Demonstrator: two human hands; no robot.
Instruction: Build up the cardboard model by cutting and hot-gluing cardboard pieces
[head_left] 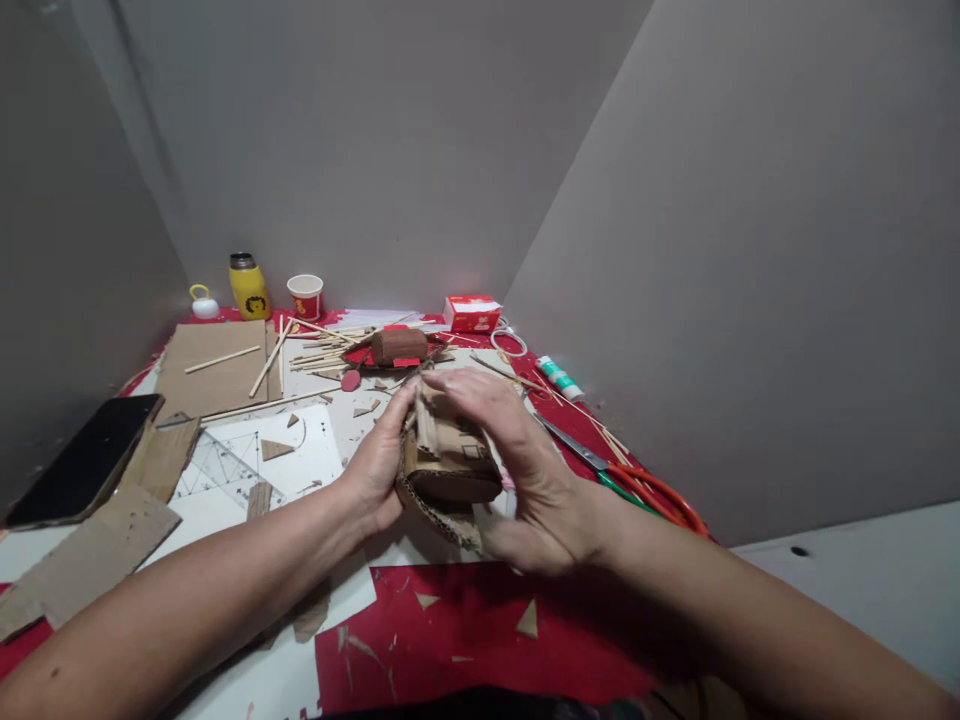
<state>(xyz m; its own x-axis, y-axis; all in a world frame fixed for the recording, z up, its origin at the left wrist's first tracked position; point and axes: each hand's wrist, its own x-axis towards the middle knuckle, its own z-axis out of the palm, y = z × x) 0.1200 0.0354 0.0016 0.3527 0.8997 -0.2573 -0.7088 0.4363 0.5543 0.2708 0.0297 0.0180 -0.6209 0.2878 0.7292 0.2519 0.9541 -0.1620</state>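
**Inspector:** Holding a small cardboard model [448, 465] between both hands above the desk [480, 620], near its front edge. The left hand [379, 465] clasps the model's left end, thumb up against an upright strip; the right hand [525, 470] lies curved over its top and right side, fingers spread, pressing lightly.

**Assistant:** Advice on the hold?

**Inspector:** In my judgement, even pressure from both sides; corrugated board crushes easily, so steady the joint without squeezing.

**Assistant:** Containers?

**Inspector:** Well behind the model, by the wall: a yellow bottle [249, 288], capped, contents hidden; a red paper cup [305, 296], inside not visible; a red-and-white box [472, 313], closed. Scissors [637, 485] lie right of the model.
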